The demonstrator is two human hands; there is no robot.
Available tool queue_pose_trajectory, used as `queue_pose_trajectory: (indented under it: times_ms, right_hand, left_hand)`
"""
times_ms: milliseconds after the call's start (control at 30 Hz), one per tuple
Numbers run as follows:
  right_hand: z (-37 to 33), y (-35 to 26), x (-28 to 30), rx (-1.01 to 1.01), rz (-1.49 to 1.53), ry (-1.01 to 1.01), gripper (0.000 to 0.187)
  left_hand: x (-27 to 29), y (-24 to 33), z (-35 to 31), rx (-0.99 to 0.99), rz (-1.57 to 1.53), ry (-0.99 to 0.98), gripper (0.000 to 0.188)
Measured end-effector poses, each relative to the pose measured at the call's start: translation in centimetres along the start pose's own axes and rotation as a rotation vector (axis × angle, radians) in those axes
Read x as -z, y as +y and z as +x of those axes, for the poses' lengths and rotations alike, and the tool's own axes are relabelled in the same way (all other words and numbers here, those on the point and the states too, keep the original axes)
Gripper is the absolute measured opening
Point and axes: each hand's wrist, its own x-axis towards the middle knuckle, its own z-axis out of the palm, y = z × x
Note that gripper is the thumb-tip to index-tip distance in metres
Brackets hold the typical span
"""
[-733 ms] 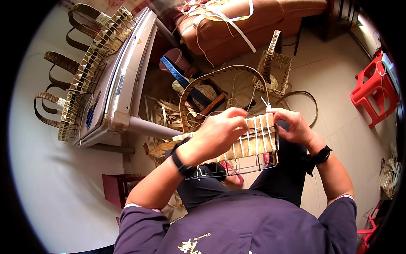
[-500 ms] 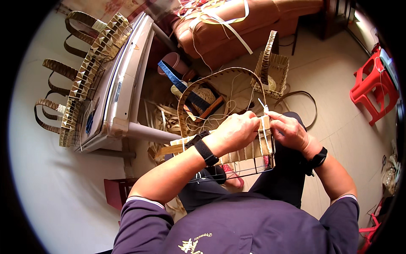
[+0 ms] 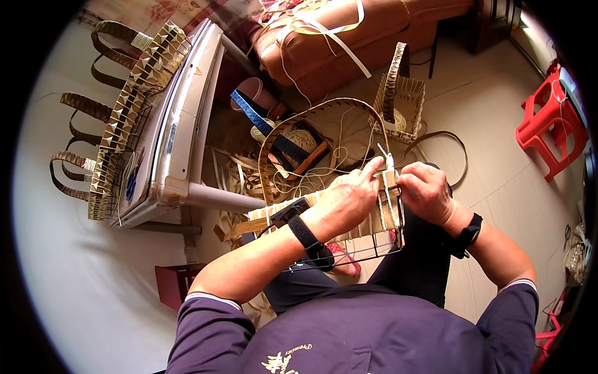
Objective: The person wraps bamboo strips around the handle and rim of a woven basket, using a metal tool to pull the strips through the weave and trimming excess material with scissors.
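Moved since the earliest frame: left hand (image 3: 349,194), from mid-rim across toward the right-hand corner of the part-wrapped wire-framed basket (image 3: 377,219); index finger now extended. Right hand (image 3: 427,190) near much the same spot, fingers curled at the basket's right end. Hands apart, either side of that corner; cannot tell of anything pinched in either. Basket over the knees, arched handle (image 3: 337,101) away from the body; likely set so for support, leaving fingers free. White strand (image 3: 390,161) bunched at the corner, between the hands. Handled baskets (image 3: 115,134) in a row on the counter (image 3: 198,93), presumably out of the way.
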Motion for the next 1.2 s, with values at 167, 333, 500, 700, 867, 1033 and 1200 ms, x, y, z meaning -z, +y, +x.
queue_pose_trajectory:
  times_ms: [167,333,500,700,867,1033,1200]
  right_hand:
    - [0.0,0.2,0.2,-0.166,0.141,-0.039,0.022]
    - [0.9,1.1,1.2,-0.322,0.396,-0.198,0.018]
    - [3.1,3.1,2.8,-0.458,0.625,-0.586,0.012]
    - [2.8,3.0,2.5,-0.341,0.564,-0.566,0.021]
    - [1.5,2.0,2.8,0.051,0.200,-0.345,0.023]
    - [1.1,1.4,2.9,0.201,0.092,-0.231,0.021]
    - [2.0,0.7,2.2,0.034,0.160,-0.247,0.015]
  left_hand:
    - [-0.3,0.2,0.1,0.143,-0.175,0.056,0.012]
    - [-0.4,-0.8,0.1,0.231,-0.423,-0.035,0.013]
    - [0.9,-1.9,1.1,0.223,-0.549,-0.156,0.012]
    - [0.0,-0.9,0.8,0.242,-0.451,-0.132,0.012]
    - [-1.6,0.1,0.4,0.137,-0.293,0.056,0.012]
    - [-1.2,-0.3,0.2,0.214,-0.470,0.011,0.011]
    - [-0.1,-1.6,0.1,0.259,-0.672,-0.108,0.013]
